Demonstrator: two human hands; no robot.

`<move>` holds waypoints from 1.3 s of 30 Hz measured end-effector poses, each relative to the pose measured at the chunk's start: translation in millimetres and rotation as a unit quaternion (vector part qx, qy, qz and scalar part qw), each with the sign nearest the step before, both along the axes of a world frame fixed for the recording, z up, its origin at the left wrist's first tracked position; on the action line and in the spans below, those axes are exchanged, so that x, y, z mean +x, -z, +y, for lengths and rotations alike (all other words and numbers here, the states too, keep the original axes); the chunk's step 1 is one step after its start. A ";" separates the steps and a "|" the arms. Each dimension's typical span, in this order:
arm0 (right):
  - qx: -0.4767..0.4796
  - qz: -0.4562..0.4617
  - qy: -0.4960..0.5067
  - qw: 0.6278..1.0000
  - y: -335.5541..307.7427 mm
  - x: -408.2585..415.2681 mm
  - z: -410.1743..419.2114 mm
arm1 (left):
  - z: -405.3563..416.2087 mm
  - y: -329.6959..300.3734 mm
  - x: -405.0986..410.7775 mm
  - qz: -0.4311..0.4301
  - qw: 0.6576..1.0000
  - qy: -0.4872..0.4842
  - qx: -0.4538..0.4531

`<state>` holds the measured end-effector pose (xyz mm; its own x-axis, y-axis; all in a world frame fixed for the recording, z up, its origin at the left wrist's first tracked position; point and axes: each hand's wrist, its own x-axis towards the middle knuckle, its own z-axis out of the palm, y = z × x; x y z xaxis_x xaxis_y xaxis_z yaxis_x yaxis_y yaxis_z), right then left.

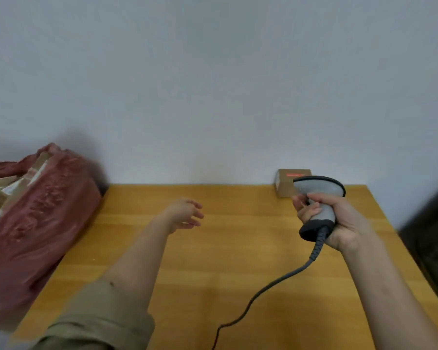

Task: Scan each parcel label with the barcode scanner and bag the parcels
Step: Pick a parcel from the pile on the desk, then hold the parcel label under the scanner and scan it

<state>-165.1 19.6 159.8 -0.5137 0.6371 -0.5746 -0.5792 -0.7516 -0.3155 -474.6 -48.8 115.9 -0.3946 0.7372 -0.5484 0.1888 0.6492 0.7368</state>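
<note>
Right hand (pixel 339 218) grips the scanner (pixel 319 198); left hand (pixel 185 214) hovers open, empty. Next: fetch the box (pixel 286 181), right of centre, for scanning.

A red label (pixel 294 175) sits atop the cardboard parcel (pixel 286 183) by the wall; its print is too blurred to read.

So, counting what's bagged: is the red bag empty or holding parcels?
Holding parcels. The red bag bulges, and brown taped parcels show through its open top.
</note>
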 end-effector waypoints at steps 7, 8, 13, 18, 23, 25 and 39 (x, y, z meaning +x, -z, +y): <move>-0.038 -0.035 0.063 0.997 31.4 105.6 101.1 | 133.0 36.5 140.9 -0.054 0.991 0.123 -0.019; -0.044 -0.037 0.062 0.996 37.3 111.7 111.9 | 145.1 41.4 150.8 -0.052 0.989 0.134 -0.028; -0.078 -0.037 0.063 0.994 71.5 121.8 153.0 | 202.8 69.1 173.2 0.022 0.983 0.165 -0.075; -0.092 -0.056 0.064 0.992 99.0 115.2 178.1 | 260.7 95.9 183.6 0.230 0.941 0.247 -0.019; -0.099 -0.070 0.059 0.991 117.1 112.0 196.6 | 302.4 127.9 191.6 0.260 0.903 0.341 0.011; -0.096 -0.079 0.055 0.991 123.6 112.2 203.9 | 305.2 141.8 188.5 0.264 0.886 0.380 -0.015; -0.101 -0.160 0.049 0.981 150.8 94.3 215.1 | 262.7 184.4 171.4 0.456 0.821 0.251 0.234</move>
<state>-70.8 234.7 8.9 -0.2283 0.5308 -0.8162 -0.5469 -0.7635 -0.3435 -303.2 214.0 -68.4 -0.0666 0.9783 0.1961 0.9581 0.0079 0.2862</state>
